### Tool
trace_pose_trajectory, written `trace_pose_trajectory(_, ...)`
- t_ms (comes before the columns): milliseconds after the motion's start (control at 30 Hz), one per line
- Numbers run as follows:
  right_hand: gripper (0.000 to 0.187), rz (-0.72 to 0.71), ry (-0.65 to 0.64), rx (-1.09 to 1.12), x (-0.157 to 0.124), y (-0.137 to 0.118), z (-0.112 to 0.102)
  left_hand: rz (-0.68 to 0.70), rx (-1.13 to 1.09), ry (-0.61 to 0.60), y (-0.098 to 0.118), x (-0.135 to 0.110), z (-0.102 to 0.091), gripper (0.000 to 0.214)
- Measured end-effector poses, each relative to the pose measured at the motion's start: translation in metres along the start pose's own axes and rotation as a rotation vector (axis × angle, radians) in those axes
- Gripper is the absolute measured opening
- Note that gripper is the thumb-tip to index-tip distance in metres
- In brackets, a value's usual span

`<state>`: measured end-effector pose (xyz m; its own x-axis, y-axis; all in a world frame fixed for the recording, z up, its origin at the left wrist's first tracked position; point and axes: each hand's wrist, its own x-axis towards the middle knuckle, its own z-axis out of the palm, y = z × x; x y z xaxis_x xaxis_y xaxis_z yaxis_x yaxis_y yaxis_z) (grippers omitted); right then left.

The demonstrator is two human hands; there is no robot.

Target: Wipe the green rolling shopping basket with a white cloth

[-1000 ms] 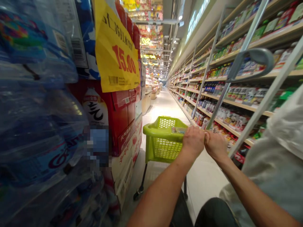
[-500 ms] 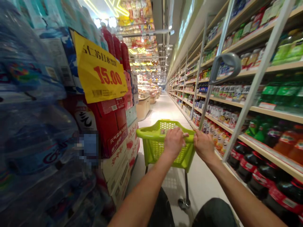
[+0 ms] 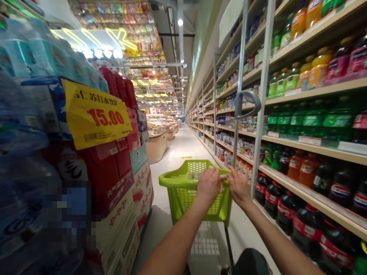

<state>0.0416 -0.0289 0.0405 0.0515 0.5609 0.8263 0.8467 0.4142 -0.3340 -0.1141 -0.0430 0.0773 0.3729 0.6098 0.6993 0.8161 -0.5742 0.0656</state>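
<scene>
A lime-green plastic shopping cart point(image 3: 177, 204) on thin metal legs stands in front of me in the aisle. My left hand point(image 3: 210, 186) is closed over its near rim, right of the middle. Close beside it, my right hand point(image 3: 239, 186) grips the rim's right corner, with the fingers mostly hidden from me. The cart's far wall has a lattice of holes. Whatever lies inside the basket is too small and covered to make out.
Stacked drink boxes point(image 3: 120, 191) with a yellow price sign point(image 3: 97, 114) and wrapped bottles rise close on the left. Drink shelves point(image 3: 312, 143) line the right, with a grey loop handle point(image 3: 258, 105) on a pole. A wooden display counter point(image 3: 156, 147) stands ahead on the tiled floor point(image 3: 183, 141).
My view has turned to the right and tilted slightly up, so shelves and stacks sit further left and lower. Both hands stay on the cart's rim, now closer together in view.
</scene>
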Motion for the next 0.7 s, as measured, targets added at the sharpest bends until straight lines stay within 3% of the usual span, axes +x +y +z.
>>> trace_pose_trajectory(100, 0.043, 0.003, -0.019, 0.063, 0.000, 0.017, -0.010, 0.002, -0.035, -0.030, 0.010, 0.005, 0.004, 0.023)
trace_pose_trajectory(167, 0.044, 0.021, -0.042, 0.079, 0.001, 0.020, -0.016, -0.118, -0.053, -0.026, -0.002, 0.002, -0.004, 0.024)
trace_pose_trajectory(267, 0.047, -0.061, -0.089, 0.106, 0.006, 0.002, -0.018, -0.283, -0.109, -0.027, -0.017, 0.000, -0.013, 0.032)
trace_pose_trajectory(367, 0.050, -0.225, -0.171, 0.150, 0.011, -0.031, -0.009, -0.192, -0.162, -0.187, -0.023, 0.004, -0.014, 0.060)
trace_pose_trajectory(467, 0.044, -0.291, -0.225, 0.070, 0.012, -0.052, 0.007, -0.110, -0.056, -0.312, -0.038, 0.001, -0.014, 0.081)
trace_pose_trajectory(567, 0.037, -0.324, -0.199, 0.003, 0.013, -0.051, 0.016, -0.126, 0.057, -0.289, -0.060, -0.007, -0.016, 0.070)
trace_pose_trajectory(700, 0.035, -0.325, -0.146, 0.024, 0.015, -0.010, 0.002, -0.136, 0.095, -0.213, -0.069, -0.013, -0.013, 0.046)
